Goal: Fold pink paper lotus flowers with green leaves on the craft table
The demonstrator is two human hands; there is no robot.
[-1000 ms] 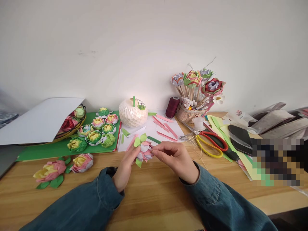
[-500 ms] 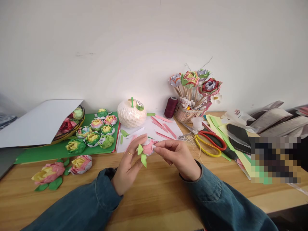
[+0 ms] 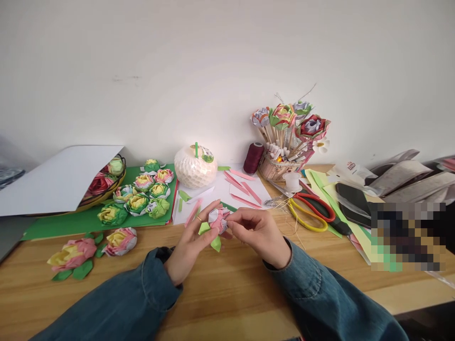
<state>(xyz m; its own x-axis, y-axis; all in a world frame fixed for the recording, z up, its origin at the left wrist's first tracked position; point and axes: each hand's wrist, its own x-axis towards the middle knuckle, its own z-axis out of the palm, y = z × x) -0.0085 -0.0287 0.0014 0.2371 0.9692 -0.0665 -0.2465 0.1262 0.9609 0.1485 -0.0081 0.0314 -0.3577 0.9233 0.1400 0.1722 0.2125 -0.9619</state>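
step: shaping petals on a paper flower (image 3: 217, 220), judged from the grip
flower: pink-white, green leaves below, held just above the table (image 3: 227, 284), between both hands
left hand (image 3: 190, 244): cradles the flower from the left, fingers curled round it
right hand (image 3: 258, 232): fingertips pinch a petal on its right side
next move: likely calls for a light pull so the paper won't tear, left hand steady
nearby: scissors (image 3: 311, 210) to the right, finished flowers (image 3: 137, 199) on the left

A wooden table (image 3: 227, 293) carries a green sheet (image 3: 71, 225), two paper flowers (image 3: 73, 253) with leaves, white paper (image 3: 220, 189), scissors (image 3: 313, 213) and a thread spool (image 3: 253, 158).
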